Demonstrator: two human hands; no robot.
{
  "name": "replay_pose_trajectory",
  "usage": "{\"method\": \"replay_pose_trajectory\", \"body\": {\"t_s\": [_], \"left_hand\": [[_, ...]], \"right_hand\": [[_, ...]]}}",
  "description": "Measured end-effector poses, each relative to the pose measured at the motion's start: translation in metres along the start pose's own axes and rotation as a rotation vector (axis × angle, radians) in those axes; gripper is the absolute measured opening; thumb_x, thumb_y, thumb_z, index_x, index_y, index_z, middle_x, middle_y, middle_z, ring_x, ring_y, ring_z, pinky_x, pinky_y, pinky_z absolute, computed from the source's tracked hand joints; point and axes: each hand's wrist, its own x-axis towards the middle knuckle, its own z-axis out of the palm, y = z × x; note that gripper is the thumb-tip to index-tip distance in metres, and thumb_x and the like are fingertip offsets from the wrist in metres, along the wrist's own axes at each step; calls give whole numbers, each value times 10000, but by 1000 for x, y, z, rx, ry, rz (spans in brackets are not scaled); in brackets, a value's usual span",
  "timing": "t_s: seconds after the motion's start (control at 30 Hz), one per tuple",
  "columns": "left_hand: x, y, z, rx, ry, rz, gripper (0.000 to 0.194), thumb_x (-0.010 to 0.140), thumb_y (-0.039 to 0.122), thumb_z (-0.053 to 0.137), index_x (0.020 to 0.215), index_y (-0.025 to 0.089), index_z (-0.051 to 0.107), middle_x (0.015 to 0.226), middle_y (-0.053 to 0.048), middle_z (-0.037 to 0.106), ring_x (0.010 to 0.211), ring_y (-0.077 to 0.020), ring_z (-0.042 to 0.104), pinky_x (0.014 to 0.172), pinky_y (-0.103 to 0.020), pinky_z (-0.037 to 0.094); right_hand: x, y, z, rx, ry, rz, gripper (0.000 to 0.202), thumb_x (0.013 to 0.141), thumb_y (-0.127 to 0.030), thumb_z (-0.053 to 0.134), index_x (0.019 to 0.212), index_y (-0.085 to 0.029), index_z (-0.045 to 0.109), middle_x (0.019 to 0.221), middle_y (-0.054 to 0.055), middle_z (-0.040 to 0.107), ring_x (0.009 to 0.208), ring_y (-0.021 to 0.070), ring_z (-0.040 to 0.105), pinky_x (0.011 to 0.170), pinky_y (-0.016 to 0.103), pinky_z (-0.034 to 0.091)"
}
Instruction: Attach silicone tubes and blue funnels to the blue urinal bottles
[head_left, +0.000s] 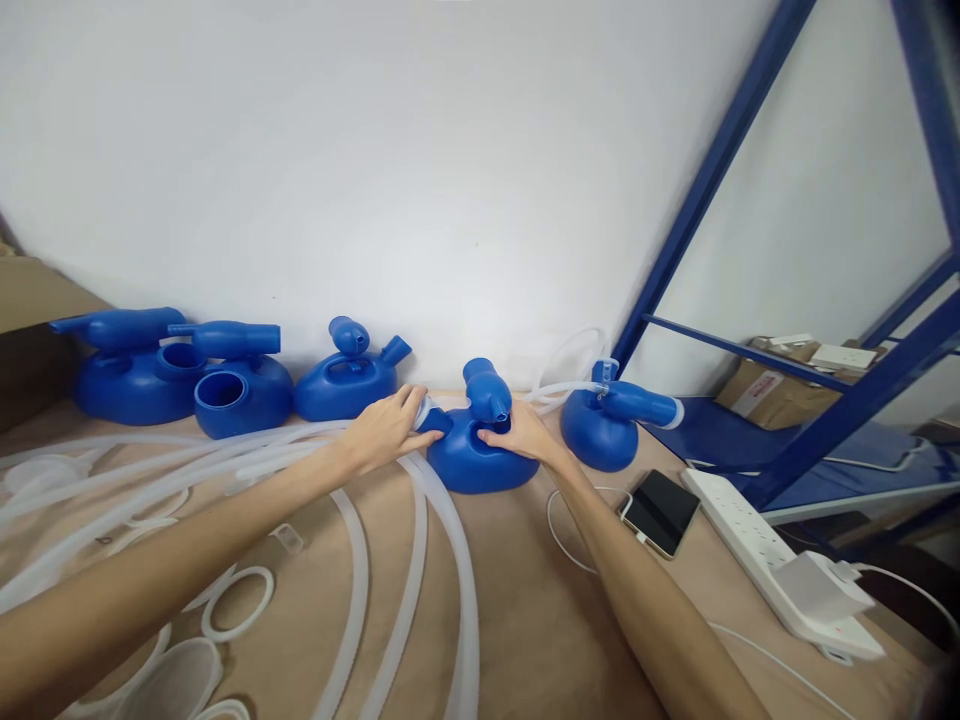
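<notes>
A blue plastic bottle (484,465) sits upright on the brown table surface, with a separate blue spout piece (487,388) on top of it. My left hand (390,430) is closed round the bottle's neck at its left side, where something whitish shows at the mouth. The fingers of my right hand (521,432) wrap the bottle's handle on the right, the thumb lying by the handle opening. Translucent tubes (450,510) run beneath my left hand and toward the front edge.
More blue bottles (345,388) line the wall at the left. One blue bottle (600,435) with tubing stands right. A phone (661,512), a power strip (780,565) and a blue metal rack (712,165) are on the right. White rings (238,604) lie front left.
</notes>
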Motion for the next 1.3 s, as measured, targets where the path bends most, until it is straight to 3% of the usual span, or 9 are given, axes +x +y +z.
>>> {"method": "replay_pose_trajectory", "body": {"t_s": [0.13,0.33,0.47,0.63,0.73,0.97,1.07,1.17,1.3], "left_hand": [[9,-3,6,11,7,-29,745,971,681,494,1407,82,424,1264,-217,647,942,-341,736,725,-377,548],[16,2,5,20,-3,-72,607,993,642,462,1259,100,533,1097,-190,710,878,-344,742,726,-380,535],[16,13,4,34,9,-172,544,1016,586,401,1196,95,553,1011,-196,718,859,-381,738,680,-394,524],[18,19,6,20,22,-247,598,988,646,392,1164,99,556,913,-204,722,853,-416,730,668,-409,518],[20,13,9,-38,20,-179,628,951,708,431,1137,122,558,958,-193,724,901,-401,727,720,-410,525],[29,-10,12,-225,12,57,495,1000,586,428,1211,151,536,1064,-155,724,896,-303,728,800,-386,534],[30,-13,14,-283,17,93,481,995,587,436,1192,161,545,1032,-143,727,872,-291,724,782,-382,539],[28,-13,14,-301,17,97,509,985,603,459,1194,151,562,1034,-150,725,867,-297,719,776,-389,543],[26,-15,8,-279,16,120,620,993,596,473,1425,152,484,1279,-181,670,1054,-308,697,872,-395,538]], "right_hand": [[1,0,1,-36,9,8,382,725,-436,772,1002,-191,676,985,99,765,913,309,710,830,392,507],[4,-3,2,-53,15,28,309,722,-384,744,958,-199,668,990,98,764,933,311,710,814,375,498],[4,-3,3,-73,32,58,298,706,-376,729,930,-200,638,957,93,757,893,301,699,791,373,495],[4,-3,4,-80,28,60,222,695,-365,708,822,-211,611,838,64,733,817,278,682,751,358,492],[3,-3,4,-78,25,61,185,702,-361,689,773,-212,606,828,69,732,832,285,682,756,363,501],[0,-4,3,-79,37,40,183,698,-347,709,800,-217,628,883,77,748,866,302,692,784,384,524],[0,-5,2,-60,55,26,211,703,-336,709,867,-220,645,916,68,755,889,298,696,819,391,534],[1,-7,1,-61,35,39,153,710,-321,708,808,-221,646,892,74,757,887,307,700,837,408,537],[0,-9,0,-22,33,36,191,718,-330,726,866,-220,675,981,89,767,941,319,705,882,428,531]]}}
